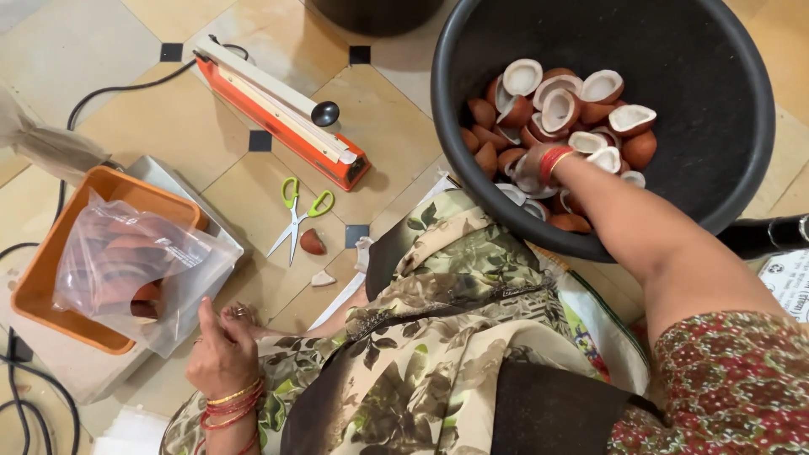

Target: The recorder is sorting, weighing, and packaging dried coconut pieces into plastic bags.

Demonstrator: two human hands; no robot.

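Note:
My right hand point(529, 165), with red bangles at the wrist, reaches into a big black tub point(725, 109) and closes over a coconut half point(528, 182) in the pile of brown and white coconut halves point(560, 109). My left hand point(221, 352), wearing red and gold bangles, rests low at the left with its thumb up and fingers curled. It sits beside the corner of a clear plastic bag point(139, 265) that holds a few coconut halves. Whether it pinches the bag I cannot tell. The bag lies in an orange tray point(50, 261) on a flat scale.
An orange heat sealer point(282, 114) lies on the tiled floor, with green-handled scissors point(299, 211) and two coconut bits point(313, 243) below it. Black cables point(25, 396) run along the left edge. My lap in floral cloth point(438, 337) fills the bottom middle.

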